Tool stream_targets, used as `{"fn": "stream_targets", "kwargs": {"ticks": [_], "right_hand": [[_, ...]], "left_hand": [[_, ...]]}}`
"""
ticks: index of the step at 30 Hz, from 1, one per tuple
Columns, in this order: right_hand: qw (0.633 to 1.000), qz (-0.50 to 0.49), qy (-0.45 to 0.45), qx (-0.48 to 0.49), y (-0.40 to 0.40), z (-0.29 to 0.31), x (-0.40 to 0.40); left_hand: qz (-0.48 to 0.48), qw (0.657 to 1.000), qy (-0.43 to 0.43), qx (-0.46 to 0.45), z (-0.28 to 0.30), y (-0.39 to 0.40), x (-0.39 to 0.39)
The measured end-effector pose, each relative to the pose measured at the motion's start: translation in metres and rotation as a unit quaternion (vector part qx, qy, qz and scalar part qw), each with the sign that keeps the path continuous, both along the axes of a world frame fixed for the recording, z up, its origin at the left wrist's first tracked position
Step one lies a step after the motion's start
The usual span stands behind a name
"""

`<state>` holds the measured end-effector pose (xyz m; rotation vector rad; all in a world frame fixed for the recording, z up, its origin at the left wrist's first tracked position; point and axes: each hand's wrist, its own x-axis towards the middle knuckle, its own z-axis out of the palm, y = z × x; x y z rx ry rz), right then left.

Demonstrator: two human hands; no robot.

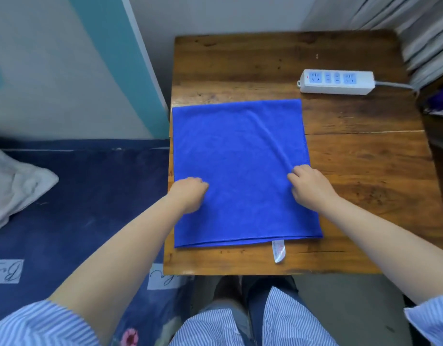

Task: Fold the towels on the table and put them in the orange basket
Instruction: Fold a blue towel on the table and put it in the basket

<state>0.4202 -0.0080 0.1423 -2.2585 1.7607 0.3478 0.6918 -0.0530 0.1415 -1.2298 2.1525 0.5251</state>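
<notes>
Head view: blue towel (240,171), folded, lay flat on wooden desk (365,171); white label (278,251) at near edge, print unreadable. Left grip (189,193) curled, pressed on towel; right grip (307,184) pinched its right edge.

A white power strip (336,81) lies near the far right corner of a wooden surface, its blue-faced sockets facing up and a grey cable (394,85) running off to the right. Left of that surface lies dark blue bedding (90,196) with white script labels (7,270) and a pink flower print (130,337). A white pillow (13,186) rests at its left edge. A teal stripe (120,58) crosses the wall behind.
</notes>
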Motion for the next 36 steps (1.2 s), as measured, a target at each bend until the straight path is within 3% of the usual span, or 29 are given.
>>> {"fn": "stream_targets", "kwargs": {"ticks": [5,8,16,24,30,36], "right_hand": [[0.993,-0.083,-0.082,-0.002,-0.067,-0.028,0.026],[0.994,-0.066,-0.086,-0.012,-0.096,-0.058,0.029],[0.999,-0.016,-0.045,-0.009,-0.103,-0.079,-0.002],[0.973,-0.231,-0.007,-0.028,-0.122,-0.061,-0.045],[0.998,-0.004,-0.063,-0.004,-0.162,-0.065,0.025],[0.999,-0.026,-0.045,0.009,-0.183,-0.08,0.008]], "left_hand": [[0.184,0.955,0.175,-0.156,-0.021,-0.055,-0.043],[0.218,0.932,0.22,-0.187,-0.05,-0.091,-0.065],[0.197,0.946,0.166,-0.197,-0.094,-0.121,-0.051],[0.231,0.945,0.121,-0.196,-0.087,-0.136,-0.019],[0.217,0.956,0.1,-0.171,-0.086,-0.149,-0.018],[0.205,0.949,0.139,-0.194,-0.09,-0.15,-0.006]]}}
